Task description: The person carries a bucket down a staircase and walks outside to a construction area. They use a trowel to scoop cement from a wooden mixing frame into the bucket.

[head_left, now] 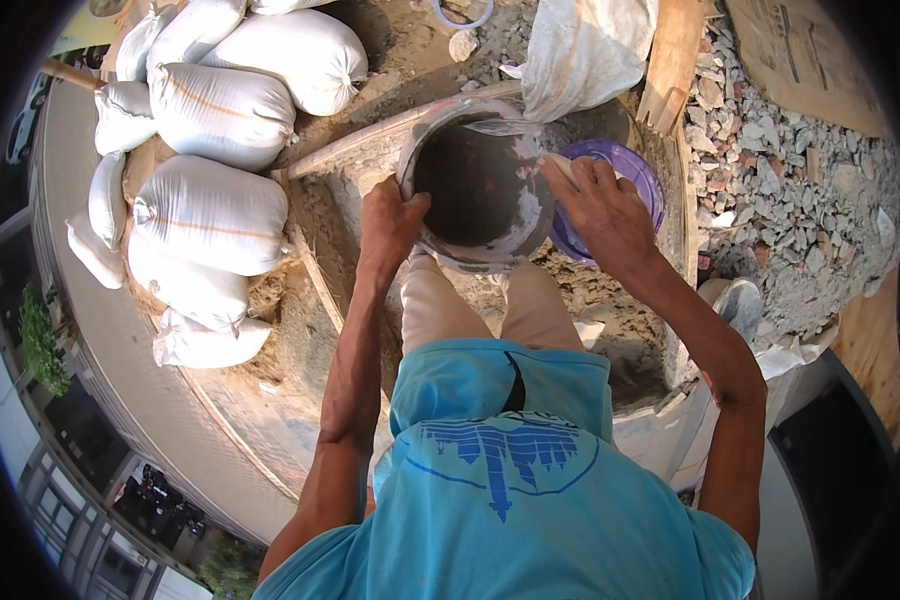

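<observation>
A round bucket (417,232) with a mortar-smeared rim stands tilted in front of my legs, with dark wet liquid inside. My left hand (391,222) is closed on its left rim, thumb over the inside edge. At the bucket's right side, my right hand (607,215) is closed around a pale-handled tool (562,166). A thin, blurred, see-through shape (500,127) crosses the bucket's far rim; whether it belongs to the tool I cannot tell. Partly hidden under my right hand is a purple tub (652,185).
Full white sacks (215,215) are piled at the left. A white sack (585,55) and a wooden board (673,60) lie beyond the bucket. Broken rubble (790,190) spreads at the right. Wooden edging (315,270) frames the sandy work area around me.
</observation>
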`<state>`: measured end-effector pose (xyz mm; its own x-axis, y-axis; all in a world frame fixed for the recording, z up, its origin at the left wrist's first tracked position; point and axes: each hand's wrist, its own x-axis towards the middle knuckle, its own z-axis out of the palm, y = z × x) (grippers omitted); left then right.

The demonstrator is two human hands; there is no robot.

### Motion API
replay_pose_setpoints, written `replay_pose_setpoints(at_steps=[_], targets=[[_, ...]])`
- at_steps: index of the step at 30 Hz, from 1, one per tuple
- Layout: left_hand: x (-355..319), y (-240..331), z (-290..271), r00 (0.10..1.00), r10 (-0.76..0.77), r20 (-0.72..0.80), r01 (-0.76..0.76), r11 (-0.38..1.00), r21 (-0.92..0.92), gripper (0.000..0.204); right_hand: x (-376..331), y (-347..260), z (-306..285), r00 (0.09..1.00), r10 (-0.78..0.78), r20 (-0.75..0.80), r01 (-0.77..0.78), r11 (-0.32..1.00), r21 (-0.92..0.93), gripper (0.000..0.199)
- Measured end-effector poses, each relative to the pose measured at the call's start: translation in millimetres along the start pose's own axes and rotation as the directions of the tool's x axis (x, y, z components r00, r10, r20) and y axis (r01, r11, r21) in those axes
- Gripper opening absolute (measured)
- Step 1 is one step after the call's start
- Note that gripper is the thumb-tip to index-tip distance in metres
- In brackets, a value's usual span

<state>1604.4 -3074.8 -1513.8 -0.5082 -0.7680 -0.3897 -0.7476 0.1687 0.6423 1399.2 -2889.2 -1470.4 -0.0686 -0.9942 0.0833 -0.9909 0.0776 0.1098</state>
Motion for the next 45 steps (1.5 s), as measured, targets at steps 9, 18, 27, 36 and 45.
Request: replay_pose_setpoints(at_steps=[9, 18, 27, 36, 45], targets=[[-2.2, -3.7, -2.6, 0.978, 0.135, -0.157, -0.114, 0.985, 0.132, 0.026, -1.6, -23.5, 19.4, 0.981, 0.023, 0.191, -0.040, 0.996, 0.085, 0.040], [-4.6, 0.3, -9.5, 0.991, 0.073, -0.108, -0.063, 0.994, 0.089, 0.022, 17.9, -22.9, 5.1, 0.996, 0.076, 0.049, -0.081, 0.989, 0.126, 0.040], [-15.7, 10.5, 6.3, 0.964, 0.165, -0.207, -0.142, 0.982, 0.121, 0.022, 7.3, -43.3, 18.2, 0.936, -0.052, 0.348, -0.032, 0.972, 0.232, 0.022], [-16.0, -27.6, 0.3, 0.986, -0.041, -0.164, 0.023, 0.994, -0.105, 0.022, -20.0, -14.8, 13.1, 0.890, 0.021, 0.455, -0.365, 0.631, 0.684, 0.062], [-24.0, -40.6, -3.8, 0.993, -0.102, -0.058, 0.062, 0.875, -0.481, 0.016, -40.7, -36.9, -8.2, 0.964, 0.128, 0.231, -0.224, 0.861, 0.457, 0.056]])
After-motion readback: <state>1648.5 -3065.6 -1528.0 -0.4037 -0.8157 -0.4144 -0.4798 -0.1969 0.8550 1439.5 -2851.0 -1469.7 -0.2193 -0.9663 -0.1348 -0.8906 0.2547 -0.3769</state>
